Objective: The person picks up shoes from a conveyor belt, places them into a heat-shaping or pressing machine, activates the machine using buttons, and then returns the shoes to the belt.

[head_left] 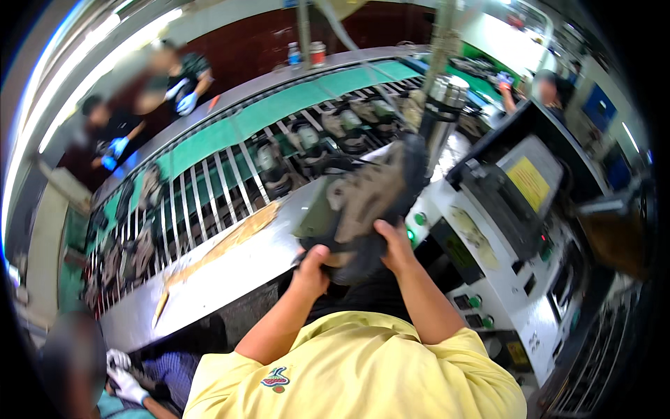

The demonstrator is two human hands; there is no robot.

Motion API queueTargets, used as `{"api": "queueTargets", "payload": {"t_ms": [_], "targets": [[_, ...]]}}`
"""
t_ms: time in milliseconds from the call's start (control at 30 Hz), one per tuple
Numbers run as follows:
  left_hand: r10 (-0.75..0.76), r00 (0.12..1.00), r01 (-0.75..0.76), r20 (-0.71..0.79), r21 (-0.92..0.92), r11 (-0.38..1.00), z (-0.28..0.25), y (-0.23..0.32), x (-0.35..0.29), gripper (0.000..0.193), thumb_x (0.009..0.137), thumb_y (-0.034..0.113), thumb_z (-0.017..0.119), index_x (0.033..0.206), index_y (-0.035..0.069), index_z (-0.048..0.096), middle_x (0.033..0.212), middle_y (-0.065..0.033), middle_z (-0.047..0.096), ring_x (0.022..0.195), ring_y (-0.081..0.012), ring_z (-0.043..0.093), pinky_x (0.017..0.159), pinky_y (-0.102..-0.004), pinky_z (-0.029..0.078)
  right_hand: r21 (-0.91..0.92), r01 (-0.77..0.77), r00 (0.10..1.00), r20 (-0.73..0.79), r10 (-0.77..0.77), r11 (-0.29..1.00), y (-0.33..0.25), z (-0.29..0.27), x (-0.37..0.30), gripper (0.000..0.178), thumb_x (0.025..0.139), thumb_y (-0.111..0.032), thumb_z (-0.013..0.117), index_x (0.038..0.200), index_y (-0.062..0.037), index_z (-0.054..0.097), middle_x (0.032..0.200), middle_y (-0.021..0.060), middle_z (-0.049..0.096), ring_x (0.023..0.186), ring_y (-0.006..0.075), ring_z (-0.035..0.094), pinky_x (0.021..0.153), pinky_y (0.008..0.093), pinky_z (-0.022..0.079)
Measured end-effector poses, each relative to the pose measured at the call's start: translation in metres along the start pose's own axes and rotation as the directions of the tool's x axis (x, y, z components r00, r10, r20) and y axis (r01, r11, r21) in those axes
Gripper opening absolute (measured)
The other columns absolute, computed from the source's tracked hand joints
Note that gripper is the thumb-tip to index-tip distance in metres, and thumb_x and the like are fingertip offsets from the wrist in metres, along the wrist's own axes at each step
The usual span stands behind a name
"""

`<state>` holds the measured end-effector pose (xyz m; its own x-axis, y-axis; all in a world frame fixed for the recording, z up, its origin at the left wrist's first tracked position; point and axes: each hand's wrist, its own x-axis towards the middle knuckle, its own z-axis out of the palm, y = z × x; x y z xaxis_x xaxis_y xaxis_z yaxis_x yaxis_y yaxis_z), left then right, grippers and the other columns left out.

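In front of my chest I hold a brown and black shoe (368, 199), somewhat blurred, tilted with its dark sole edge toward the right. A green block, which looks like a shoe last (317, 215), shows at its left side. My left hand (313, 271) grips the near end from the left, thumb on top. On the right side of the same end, my right hand (396, 246) is closed on the shoe, thumb also on top. The undersides of my fingers are mostly hidden.
Beyond a metal ledge (230, 279) runs a slatted rack (202, 199) carrying several shoes, with a green belt (209, 145) behind. A pen-like yellow tool (160, 307) lies on the ledge. At right stands a machine (513, 209) beside a metal column (443, 112). Gloved co-workers (129, 384) are nearby.
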<state>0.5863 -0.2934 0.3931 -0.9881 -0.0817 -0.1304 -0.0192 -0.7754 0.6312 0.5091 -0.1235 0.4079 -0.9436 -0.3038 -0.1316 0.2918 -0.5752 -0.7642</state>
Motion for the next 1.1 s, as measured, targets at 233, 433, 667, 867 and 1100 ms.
{"api": "queueTargets", "payload": {"t_ms": [233, 433, 667, 867, 1100], "targets": [[0.72, 0.617, -0.395, -0.317, 0.667, 0.632, -0.103, 0.079, -0.065, 0.05, 0.078, 0.013, 0.069, 0.122, 0.0, 0.052, 0.115, -0.011, 0.059, 0.105, -0.0211, 0.057, 0.093, -0.0341, 0.044, -0.678, 0.331, 0.617, 0.682, 0.393, 0.656, 0.144, 0.085, 0.041, 0.092, 0.079, -0.027, 0.072, 0.15, -0.009, 0.017, 0.132, 0.0171, 0.05, 0.119, 0.0254, 0.05, 0.101, 0.0373, 0.041], [0.833, 0.492, -0.132, -0.252, 0.924, 0.358, -0.221, 0.09, -0.065, 0.061, 0.071, 0.006, 0.075, 0.126, -0.002, 0.05, 0.112, -0.0119, 0.059, 0.1, -0.0195, 0.058, 0.089, -0.0308, 0.046, -0.831, 0.299, 0.586, 0.548, 0.597, 0.469, 0.14, 0.061, 0.054, 0.066, 0.08, -0.028, 0.071, 0.137, -0.0069, 0.044, 0.12, 0.019, 0.059, 0.109, 0.0281, 0.058, 0.095, 0.0372, 0.046], [0.872, 0.428, -0.124, -0.238, 0.94, 0.318, -0.246, 0.114, 0.01, 0.059, 0.069, 0.009, 0.077, 0.122, -0.003, 0.053, 0.11, -0.0129, 0.061, 0.099, -0.0207, 0.059, 0.089, -0.0319, 0.045, -0.975, -0.029, 1.0, -0.028, -0.009, -0.221, 0.062, -0.077, 0.12, 0.063, 0.073, -0.035, 0.072, 0.124, -0.0031, 0.053, 0.115, 0.0225, 0.06, 0.109, 0.0386, 0.056, 0.093, 0.0458, 0.044], [0.855, 0.383, 0.083, -0.35, 0.935, 0.346, -0.231, 0.15, 0.113, 0.061, 0.069, 0.026, 0.078, 0.122, 0.003, 0.056, 0.105, -0.0146, 0.065, 0.096, -0.0251, 0.062, 0.087, -0.0337, 0.046, -0.881, -0.336, 0.93, -0.256, -0.264, -0.332, 0.101, -0.137, 0.115, 0.097, 0.069, -0.038, 0.074, 0.141, 0.0062, 0.025, 0.143, 0.0247, 0.035, 0.132, 0.0363, 0.035, 0.109, 0.0417, 0.03], [0.842, 0.422, -0.007, -0.337, 0.927, 0.375, -0.262, 0.152, 0.194, 0.067, 0.068, 0.026, 0.079, 0.125, 0.003, 0.052, 0.114, -0.0166, 0.061, 0.105, -0.0299, 0.059, 0.092, -0.0363, 0.045, -0.866, -0.37, 0.912, -0.27, -0.308, -0.337, 0.102, -0.133, 0.128, 0.086, 0.068, -0.037, 0.072, 0.135, 0.0061, 0.038, 0.134, 0.0198, 0.047, 0.128, 0.0334, 0.039, 0.109, 0.0412, 0.03]]}}
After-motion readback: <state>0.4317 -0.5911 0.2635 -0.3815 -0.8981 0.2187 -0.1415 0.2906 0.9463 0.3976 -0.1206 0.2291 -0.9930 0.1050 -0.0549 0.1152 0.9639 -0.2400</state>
